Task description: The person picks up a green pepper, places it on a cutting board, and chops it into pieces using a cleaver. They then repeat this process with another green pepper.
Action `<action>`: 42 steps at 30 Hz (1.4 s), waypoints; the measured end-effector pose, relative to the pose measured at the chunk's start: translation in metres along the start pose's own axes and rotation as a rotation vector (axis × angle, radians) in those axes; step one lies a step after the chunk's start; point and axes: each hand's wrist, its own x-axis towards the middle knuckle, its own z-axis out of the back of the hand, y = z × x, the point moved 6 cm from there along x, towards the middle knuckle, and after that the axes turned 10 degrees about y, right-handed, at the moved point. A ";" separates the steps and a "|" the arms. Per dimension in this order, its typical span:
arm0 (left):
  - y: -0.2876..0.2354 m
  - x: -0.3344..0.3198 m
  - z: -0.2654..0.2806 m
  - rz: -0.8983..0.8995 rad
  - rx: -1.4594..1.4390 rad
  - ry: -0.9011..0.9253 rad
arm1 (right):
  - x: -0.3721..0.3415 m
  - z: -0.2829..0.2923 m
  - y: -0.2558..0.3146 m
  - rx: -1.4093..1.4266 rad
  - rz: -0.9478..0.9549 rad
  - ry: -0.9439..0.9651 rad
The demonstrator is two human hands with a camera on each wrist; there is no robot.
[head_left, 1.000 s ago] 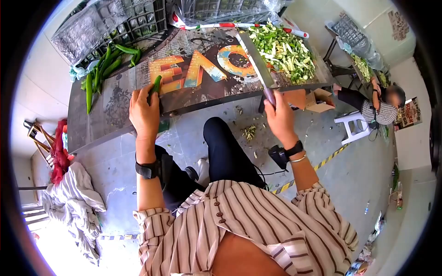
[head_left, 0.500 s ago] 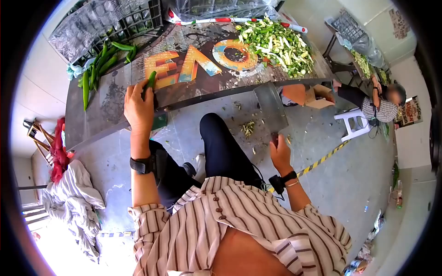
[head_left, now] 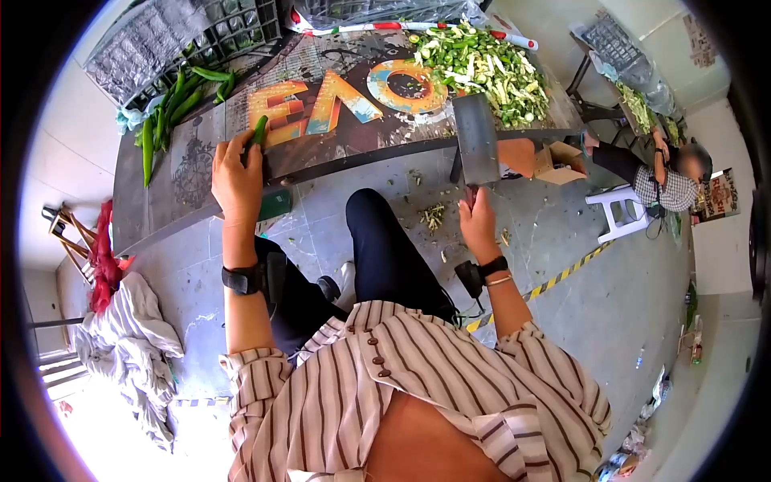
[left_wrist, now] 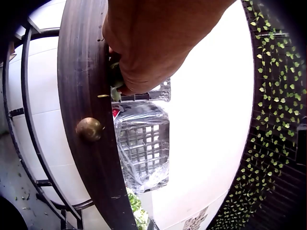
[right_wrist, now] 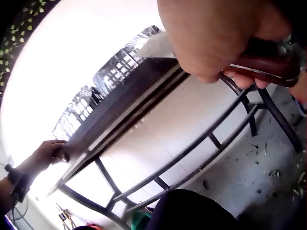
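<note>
In the head view the left hand (head_left: pixel 238 181) rests at the table's front edge and holds a green pepper (head_left: pixel 259 131) against the tabletop. The right hand (head_left: pixel 479 221) grips the handle of a wide-bladed knife (head_left: pixel 478 140), its blade partly over the table's front edge, below a pile of chopped green peppers (head_left: pixel 490 72). In the right wrist view the fingers of the right hand (right_wrist: pixel 216 43) curl round the dark red handle (right_wrist: pixel 268 67). Whole green peppers (head_left: pixel 173 108) lie at the table's left end.
Black crates wrapped in plastic (head_left: pixel 181 48) stand along the table's back. Below the table are a cardboard box (head_left: pixel 560 163) and floor scraps (head_left: pixel 432 217). A second person (head_left: pixel 675 181) sits at another table on the right, beside a white stool (head_left: pixel 614 210).
The right hand with the knife has drawn down from the table and turned the blade, which now shows its broad face. The left hand has shifted slightly left with the pepper.
</note>
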 end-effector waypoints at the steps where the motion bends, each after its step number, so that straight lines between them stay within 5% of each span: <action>1: 0.001 0.001 -0.001 0.001 -0.007 0.013 | 0.002 -0.006 -0.006 0.017 -0.053 0.055; 7: 0.000 0.001 0.000 0.003 -0.002 0.011 | -0.015 0.020 -0.001 -0.001 0.085 -0.038; 12: -0.001 0.001 -0.002 -0.022 -0.038 -0.002 | -0.021 0.062 0.052 0.199 0.012 0.004; 14: 0.000 0.001 -0.002 -0.039 -0.007 -0.013 | -0.016 0.055 0.086 1.048 -0.066 0.283; 16: -0.003 0.001 -0.002 -0.064 -0.007 -0.028 | -0.003 0.051 0.106 1.212 -0.056 0.299; 19: -0.001 0.001 -0.001 -0.006 0.022 0.002 | 0.011 0.013 0.106 1.466 -0.165 0.644; 25: 0.002 0.001 -0.003 0.012 0.007 0.026 | 0.008 -0.019 0.077 1.401 -0.370 0.834; 29: 0.000 0.001 -0.002 -0.030 0.027 -0.004 | -0.014 0.010 0.042 1.271 -0.328 0.748; 35: -0.001 0.000 -0.003 -0.029 0.010 -0.018 | -0.068 0.054 -0.013 1.187 -0.503 0.668; 37: 0.001 -0.001 -0.002 -0.024 0.009 -0.019 | -0.083 0.072 -0.027 0.962 -0.601 0.498; 42: -0.004 -0.002 -0.002 -0.031 0.075 -0.034 | -0.092 0.095 -0.009 0.962 -0.542 0.317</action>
